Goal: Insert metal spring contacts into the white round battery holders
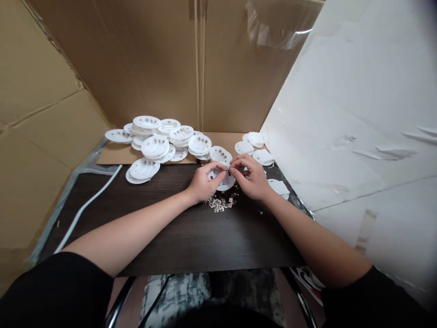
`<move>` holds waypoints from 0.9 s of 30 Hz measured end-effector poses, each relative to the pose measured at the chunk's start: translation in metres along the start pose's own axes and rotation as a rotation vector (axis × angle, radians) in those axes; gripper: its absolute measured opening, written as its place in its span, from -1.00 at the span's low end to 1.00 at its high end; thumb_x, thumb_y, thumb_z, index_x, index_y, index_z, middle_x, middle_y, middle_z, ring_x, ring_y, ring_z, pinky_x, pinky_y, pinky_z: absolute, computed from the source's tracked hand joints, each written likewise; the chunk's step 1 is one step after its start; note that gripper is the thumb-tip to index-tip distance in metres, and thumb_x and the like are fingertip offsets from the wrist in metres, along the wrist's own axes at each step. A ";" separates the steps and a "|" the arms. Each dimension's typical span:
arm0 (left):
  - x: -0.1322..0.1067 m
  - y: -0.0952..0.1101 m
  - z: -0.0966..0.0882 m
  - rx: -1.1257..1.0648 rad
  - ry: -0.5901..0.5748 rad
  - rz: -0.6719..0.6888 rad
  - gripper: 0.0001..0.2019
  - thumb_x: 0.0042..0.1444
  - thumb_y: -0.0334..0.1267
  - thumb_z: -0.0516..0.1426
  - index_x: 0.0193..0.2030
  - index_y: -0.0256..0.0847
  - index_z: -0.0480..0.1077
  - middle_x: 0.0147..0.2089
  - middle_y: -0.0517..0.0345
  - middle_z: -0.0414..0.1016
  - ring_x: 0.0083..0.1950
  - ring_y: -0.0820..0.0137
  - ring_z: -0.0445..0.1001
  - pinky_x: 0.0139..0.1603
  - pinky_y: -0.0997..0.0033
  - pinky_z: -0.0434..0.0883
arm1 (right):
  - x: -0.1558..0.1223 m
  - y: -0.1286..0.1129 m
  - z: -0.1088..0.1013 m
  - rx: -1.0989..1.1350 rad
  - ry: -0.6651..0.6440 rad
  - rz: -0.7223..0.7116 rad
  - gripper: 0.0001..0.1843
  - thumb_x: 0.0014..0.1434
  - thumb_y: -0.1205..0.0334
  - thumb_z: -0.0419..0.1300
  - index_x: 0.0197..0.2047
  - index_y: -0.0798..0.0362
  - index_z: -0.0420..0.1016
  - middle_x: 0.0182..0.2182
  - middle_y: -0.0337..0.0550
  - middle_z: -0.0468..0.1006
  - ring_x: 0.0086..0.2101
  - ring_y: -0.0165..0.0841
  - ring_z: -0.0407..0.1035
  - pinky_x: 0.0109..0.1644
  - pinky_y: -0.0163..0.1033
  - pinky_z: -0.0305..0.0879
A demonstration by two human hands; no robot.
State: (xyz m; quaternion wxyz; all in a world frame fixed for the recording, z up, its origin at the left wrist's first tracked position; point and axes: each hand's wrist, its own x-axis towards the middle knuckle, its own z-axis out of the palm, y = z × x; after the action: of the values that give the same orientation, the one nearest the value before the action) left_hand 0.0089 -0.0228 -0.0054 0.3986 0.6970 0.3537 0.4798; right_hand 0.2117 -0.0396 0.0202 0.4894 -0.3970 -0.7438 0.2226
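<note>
My left hand [205,181] and my right hand [251,176] meet fingertip to fingertip over the middle of the table. Both are closed in a pinch around a tiny dark piece [228,172], too small to name. Right beneath them lies a round white plastic disc [225,183], partly covered by my fingers. Just in front of it is a loose heap of small shiny metal pieces [220,203], flat and tab-like. Another white disc [220,155] with moulded slots sits directly behind my hands.
Many slotted white discs [155,146] are piled at the back left, partly on a cardboard sheet [112,153]. Flat white covers [262,157] lie along the right. A white cable [88,203] crosses the dark table [191,241] at left. Cardboard walls [146,59] enclose it.
</note>
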 end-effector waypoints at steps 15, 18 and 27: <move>0.002 -0.001 -0.001 0.085 0.003 0.084 -0.93 0.22 -0.27 0.28 -0.25 -0.21 0.56 -0.22 0.11 0.68 -0.17 0.30 0.59 -0.01 0.25 0.50 | 0.001 0.002 -0.003 -0.069 -0.147 -0.021 -0.93 0.32 0.37 0.26 -0.20 0.00 0.50 -0.01 -0.06 0.50 -0.31 -0.36 0.40 -0.30 -0.18 0.41; 0.001 -0.002 -0.001 0.093 -0.004 0.080 -0.94 0.21 -0.27 0.28 -0.25 -0.20 0.56 -0.24 0.13 0.67 -0.20 0.31 0.57 -0.04 0.25 0.49 | 0.000 0.003 -0.004 -0.085 -0.152 -0.043 -0.92 0.31 0.37 0.27 -0.18 0.00 0.52 0.00 -0.06 0.51 -0.30 -0.36 0.41 -0.27 -0.17 0.42; 0.003 0.004 -0.002 0.028 -0.031 0.049 -0.86 0.18 -0.34 0.24 -0.12 -0.19 0.56 -0.08 0.06 0.69 -0.01 0.23 0.61 0.20 0.12 0.52 | 0.002 0.001 -0.004 -0.034 -0.136 0.029 -0.92 0.30 0.34 0.27 -0.25 -0.01 0.48 -0.02 -0.05 0.52 -0.21 -0.27 0.43 -0.30 -0.19 0.41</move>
State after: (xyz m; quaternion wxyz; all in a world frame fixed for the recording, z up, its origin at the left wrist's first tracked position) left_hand 0.0080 -0.0218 -0.0002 0.3823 0.7183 0.3369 0.4738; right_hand 0.2157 -0.0379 0.0219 0.4279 -0.4000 -0.7731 0.2434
